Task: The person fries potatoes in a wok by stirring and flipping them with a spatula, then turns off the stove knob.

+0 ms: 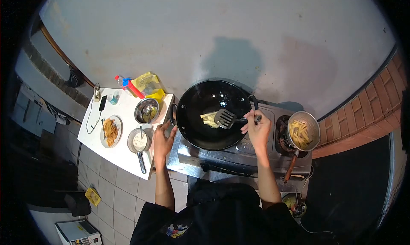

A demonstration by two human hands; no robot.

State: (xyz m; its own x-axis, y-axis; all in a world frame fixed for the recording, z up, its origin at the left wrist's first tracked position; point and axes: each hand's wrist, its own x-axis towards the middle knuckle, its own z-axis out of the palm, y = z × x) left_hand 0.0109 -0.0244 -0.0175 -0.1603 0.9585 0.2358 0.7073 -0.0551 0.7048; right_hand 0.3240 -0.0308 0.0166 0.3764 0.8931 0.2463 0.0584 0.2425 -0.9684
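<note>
My right hand [258, 127] is closed around the handle of a slotted spatula [225, 118]. The spatula's head is inside a large black wok [196, 136], against a small clump of pale food strips [209, 119]. At the wok's left side, my left hand [162, 140] grips the lower end of the loop handle [173, 114], partly hiding it. The wok sits over the left part of a metal gas stove [213, 161].
A pan [315, 136] of yellow strips stands on the right burner, its wooden handle [291, 166] pointing toward me. On the white table [124, 159] are a plate of fried food [111, 132], a saucepan with white mixture [139, 141], a steel bowl [147, 110], bottles and a phone [103, 103].
</note>
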